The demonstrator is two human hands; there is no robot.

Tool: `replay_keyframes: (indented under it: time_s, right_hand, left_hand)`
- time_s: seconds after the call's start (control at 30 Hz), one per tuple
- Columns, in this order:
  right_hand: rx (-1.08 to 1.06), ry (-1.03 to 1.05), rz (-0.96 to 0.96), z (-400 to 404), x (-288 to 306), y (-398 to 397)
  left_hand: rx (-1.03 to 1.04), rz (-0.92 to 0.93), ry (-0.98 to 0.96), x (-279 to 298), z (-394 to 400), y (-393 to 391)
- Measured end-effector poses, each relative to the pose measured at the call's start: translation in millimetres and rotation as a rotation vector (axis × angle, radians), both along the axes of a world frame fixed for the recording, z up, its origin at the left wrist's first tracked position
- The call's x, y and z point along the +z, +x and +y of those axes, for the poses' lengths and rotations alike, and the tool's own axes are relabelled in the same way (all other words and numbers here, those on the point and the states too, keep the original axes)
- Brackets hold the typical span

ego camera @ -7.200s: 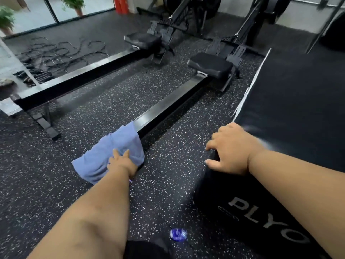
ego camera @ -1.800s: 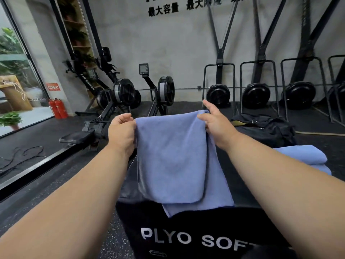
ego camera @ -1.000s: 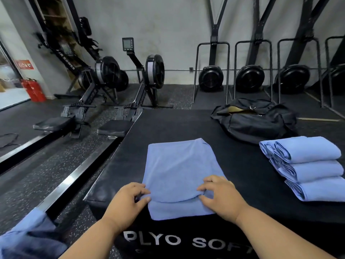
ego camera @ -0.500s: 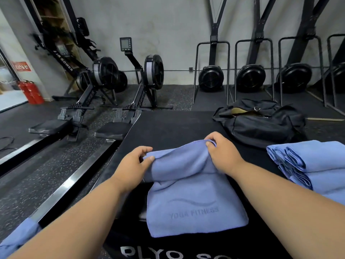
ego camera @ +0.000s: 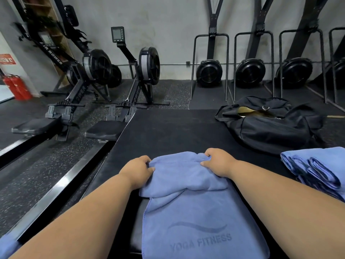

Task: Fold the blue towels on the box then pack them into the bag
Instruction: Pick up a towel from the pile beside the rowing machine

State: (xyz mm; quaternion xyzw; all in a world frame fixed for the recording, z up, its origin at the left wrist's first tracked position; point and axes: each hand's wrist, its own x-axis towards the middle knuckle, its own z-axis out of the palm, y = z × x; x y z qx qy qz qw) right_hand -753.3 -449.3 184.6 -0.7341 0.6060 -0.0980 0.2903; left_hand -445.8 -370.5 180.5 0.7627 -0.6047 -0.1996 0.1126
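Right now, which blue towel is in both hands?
The blue towel printed YOGA FITNESS, gripped by left hand and right hand; the folded blue towels lie untouched.

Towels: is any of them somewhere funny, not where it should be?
Yes. One blue towel lies down on the floor at the bottom left, beside the box, while the folded stack sits on top. It is mostly cut off by the picture edge.

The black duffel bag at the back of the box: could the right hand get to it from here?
Probably yes. The black duffel bag lies beyond the right hand, with only bare black box top between. But that hand grips the blue towel.
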Motion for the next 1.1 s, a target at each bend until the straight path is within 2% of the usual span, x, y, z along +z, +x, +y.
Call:
replay_keyframes:
  time_s: [0.07,0.13,0.3,0.37,0.5,0.67,0.77,0.83,0.97,1.1]
  right_hand:
    - [0.002,-0.034,-0.048,-0.9,7.6,1.9]
    - [-0.038,-0.146,-0.154,1.6,29.8,6.7]
    - [-0.106,-0.468,-0.395,30.6,129.7,9.4]
    - [-0.102,-0.527,-0.435,56.2,160.9,0.5]
    - [-0.093,-0.483,-0.450,123.5,171.7,-24.1]
    - [-0.082,-0.193,-0.225,206.5,96.4,-61.3]
    - [-0.037,-0.002,-0.242,246.0,61.2,-72.7]
    - [-0.006,-0.030,-0.247,257.7,53.0,-75.5]
    - [-0.004,-0.164,-0.294,242.9,66.3,-76.4]
    - [-0.137,-0.249,-0.482,200.5,93.0,-75.3]
  left_hand:
    - [0.014,-0.015,-0.064,7.8,2.3,-3.6]
    - [0.043,0.056,-0.190,25.7,5.6,-7.1]
    - [0.100,0.272,-0.607,118.8,30.4,-7.6]
    - [0.083,0.323,-0.689,148.5,51.6,-5.8]
    - [-0.032,0.293,-0.615,158.8,109.1,-13.5]
    - [-0.126,0.202,-0.297,99.1,192.2,-29.0]
    - [-0.138,0.221,-0.109,62.1,224.3,-36.7]
    - [-0.159,0.233,-0.090,54.7,235.1,-40.0]
    - [-0.101,0.350,-0.177,69.9,224.6,-36.6]
    - [-0.042,0.400,-0.292,91.6,179.5,-31.0]
